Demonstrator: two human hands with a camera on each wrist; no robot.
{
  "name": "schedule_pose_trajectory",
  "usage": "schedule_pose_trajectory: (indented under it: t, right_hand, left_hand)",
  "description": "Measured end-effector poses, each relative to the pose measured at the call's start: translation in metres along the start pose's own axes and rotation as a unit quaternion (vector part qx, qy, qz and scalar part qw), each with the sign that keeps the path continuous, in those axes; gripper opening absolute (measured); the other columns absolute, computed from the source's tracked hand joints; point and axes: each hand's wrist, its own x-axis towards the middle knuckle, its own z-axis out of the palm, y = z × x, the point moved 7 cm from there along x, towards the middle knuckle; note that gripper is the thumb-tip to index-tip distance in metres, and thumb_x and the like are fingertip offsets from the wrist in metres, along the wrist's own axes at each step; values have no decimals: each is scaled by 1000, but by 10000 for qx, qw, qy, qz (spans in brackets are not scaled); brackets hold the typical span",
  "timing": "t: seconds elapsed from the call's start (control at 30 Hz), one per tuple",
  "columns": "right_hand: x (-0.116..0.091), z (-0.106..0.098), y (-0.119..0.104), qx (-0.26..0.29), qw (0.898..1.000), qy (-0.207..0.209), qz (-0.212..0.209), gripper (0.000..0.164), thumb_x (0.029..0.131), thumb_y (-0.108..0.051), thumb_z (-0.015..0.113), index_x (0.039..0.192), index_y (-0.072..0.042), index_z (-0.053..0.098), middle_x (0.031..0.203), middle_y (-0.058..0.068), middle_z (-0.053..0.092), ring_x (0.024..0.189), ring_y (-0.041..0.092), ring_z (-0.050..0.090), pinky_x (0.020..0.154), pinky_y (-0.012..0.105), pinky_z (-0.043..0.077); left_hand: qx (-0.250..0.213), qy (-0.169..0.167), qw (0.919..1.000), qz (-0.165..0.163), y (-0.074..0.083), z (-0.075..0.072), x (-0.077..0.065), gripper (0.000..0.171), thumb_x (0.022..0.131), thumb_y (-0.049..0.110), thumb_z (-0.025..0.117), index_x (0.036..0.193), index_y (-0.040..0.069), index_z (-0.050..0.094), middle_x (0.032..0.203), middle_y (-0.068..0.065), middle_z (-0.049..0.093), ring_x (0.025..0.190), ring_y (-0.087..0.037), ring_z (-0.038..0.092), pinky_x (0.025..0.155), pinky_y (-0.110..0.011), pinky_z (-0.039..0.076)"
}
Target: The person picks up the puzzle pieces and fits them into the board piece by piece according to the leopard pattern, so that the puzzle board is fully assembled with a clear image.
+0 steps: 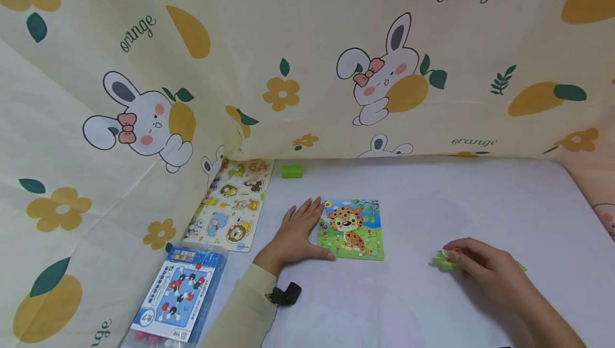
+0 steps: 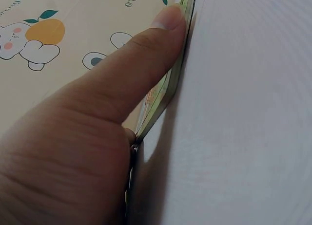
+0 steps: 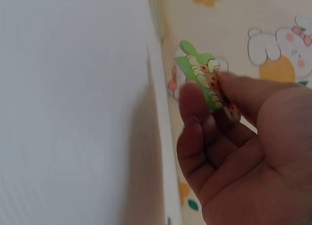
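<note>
A square leopard jigsaw puzzle point(image 1: 349, 230) lies on the white table, its picture complete apart from thin seams. My left hand point(image 1: 298, 236) rests at its left side, fingers straight along the left edge and thumb against the bottom edge. In the left wrist view the thumb point(image 2: 151, 54) lies along the puzzle's edge. Further right, my right hand point(image 1: 485, 268) pinches a green puzzle piece with orange spotted parts point(image 3: 207, 79) between thumb and fingers, just over the table. A bit of green also shows behind that hand in the head view.
At the back left lies an animal puzzle board point(image 1: 230, 204), with a green block point(image 1: 291, 171) to its right. A boxed molecule model set point(image 1: 178, 289) stands at the front left. A curtain with rabbits and oranges point(image 1: 312, 33) encloses the table's back and sides.
</note>
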Motion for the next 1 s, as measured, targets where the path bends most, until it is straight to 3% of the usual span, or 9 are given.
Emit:
schedule_pose_trajectory:
  t: [0.1, 0.2, 0.4, 0.6, 0.83, 1.0]
  right_hand:
    - [1, 10, -3, 330, 9990, -211, 206, 21, 109, -10, 69, 127, -7, 78, 108, -1, 77, 77, 16, 74, 72, 21, 59]
    - [3, 20, -6, 612, 9968, -366, 349, 24, 108, -12, 70, 131, -3, 76, 103, 1, 78, 74, 19, 74, 71, 23, 60]
    - [6, 36, -17, 911, 9948, -400, 205, 9, 104, -10, 76, 113, -8, 76, 89, 0, 75, 62, 21, 66, 57, 29, 56]
    - [12, 50, -27, 1002, 9939, -387, 252, 5, 104, -13, 76, 107, -12, 81, 91, -1, 73, 68, 20, 69, 64, 26, 58]
    - [22, 68, -37, 1398, 9886, -482, 293, 9, 102, -8, 78, 108, -3, 74, 87, 3, 73, 65, 22, 69, 60, 28, 58]
    - [32, 81, -42, 1909, 9788, -586, 461, 21, 101, -1, 77, 120, 4, 70, 99, 11, 74, 77, 24, 74, 70, 31, 64]
  left_hand:
    - [-11, 7, 10000, -1, 0, 0, 0, 139, 71, 84, 84, 176, 17, 21, 181, 7, 7, 165, -15, -3, 130, -50, -5]
    - [-12, 4, 10000, -8, 0, 0, 0, 139, 71, 84, 84, 176, 17, 21, 181, 7, 7, 165, -16, -2, 130, -50, -5]
    - [-18, 5, 10000, -14, 1, -1, -1, 139, 71, 83, 85, 175, 17, 21, 181, 7, 7, 165, -16, -2, 130, -50, -5]
    - [14, 11, 10000, -1, 0, 0, -1, 140, 70, 85, 84, 175, 17, 21, 181, 7, 6, 165, -16, -2, 130, -50, -5]
    - [29, 19, 10000, 50, -1, 0, 0, 141, 70, 85, 83, 175, 16, 20, 181, 7, 6, 165, -15, -3, 130, -50, -5]
    - [16, 14, 10000, 55, -1, 0, 0, 140, 71, 86, 83, 176, 16, 20, 181, 7, 6, 165, -15, -3, 130, -51, -5]
